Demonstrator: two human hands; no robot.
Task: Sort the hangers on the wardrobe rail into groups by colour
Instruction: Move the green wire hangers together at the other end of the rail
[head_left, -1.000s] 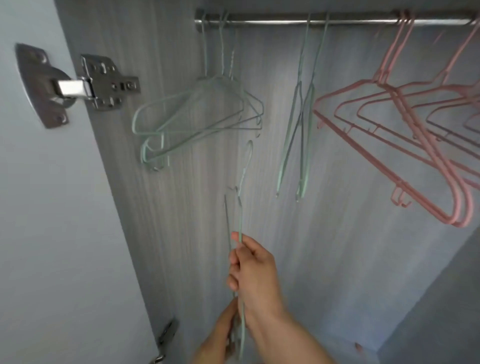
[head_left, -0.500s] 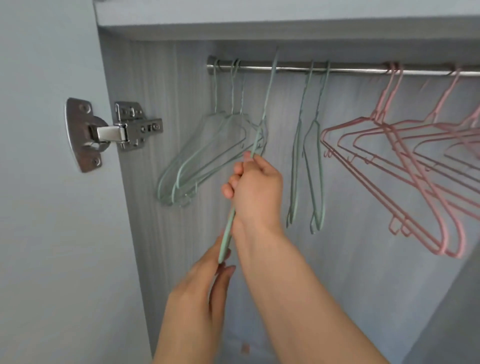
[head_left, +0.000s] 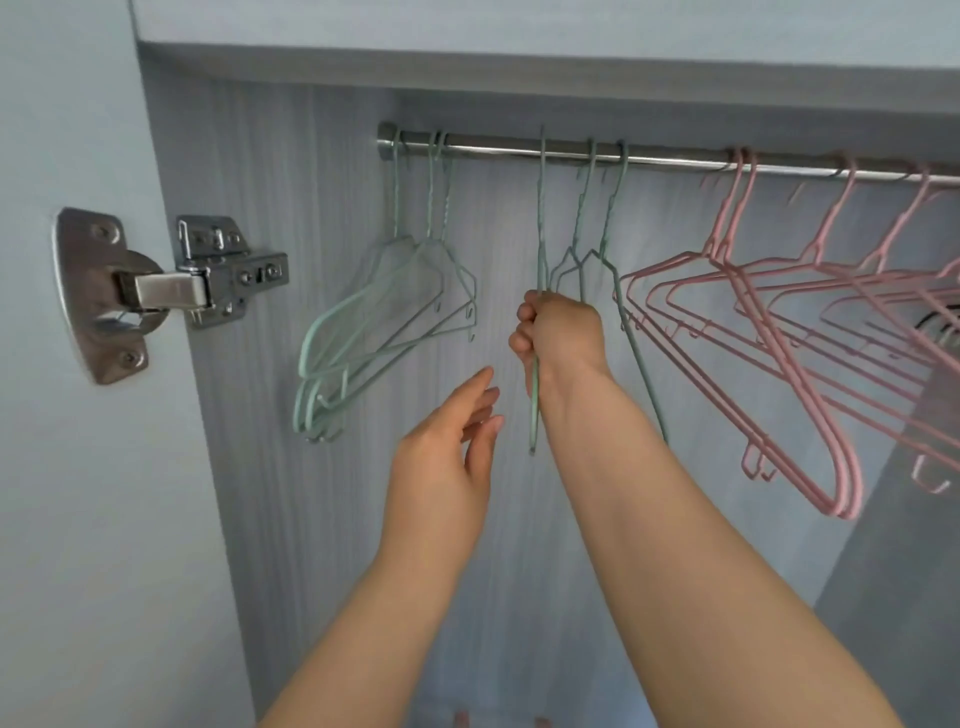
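Note:
A metal rail (head_left: 498, 147) runs across the top of the wardrobe. Three green hangers (head_left: 363, 338) hang at its left end, and two more green hangers (head_left: 597, 234) hang near the middle. Several pink hangers (head_left: 779, 332) fill the right part. My right hand (head_left: 558, 335) grips one green hanger (head_left: 542, 218) seen edge-on, its hook up at the rail just left of the middle pair. Whether the hook sits over the rail I cannot tell. My left hand (head_left: 447, 457) is below and to the left, fingers relaxed, holding nothing.
The wardrobe's grey side wall (head_left: 249, 415) stands on the left with a metal door hinge (head_left: 156, 291) and the open door (head_left: 67, 467) beside it. A top panel (head_left: 519, 31) sits close above the rail. A dark object (head_left: 940, 322) shows behind the pink hangers.
My right hand raised the green hanger from low in the wardrobe up to the rail. My left hand let go of its lower end and now hangs free.

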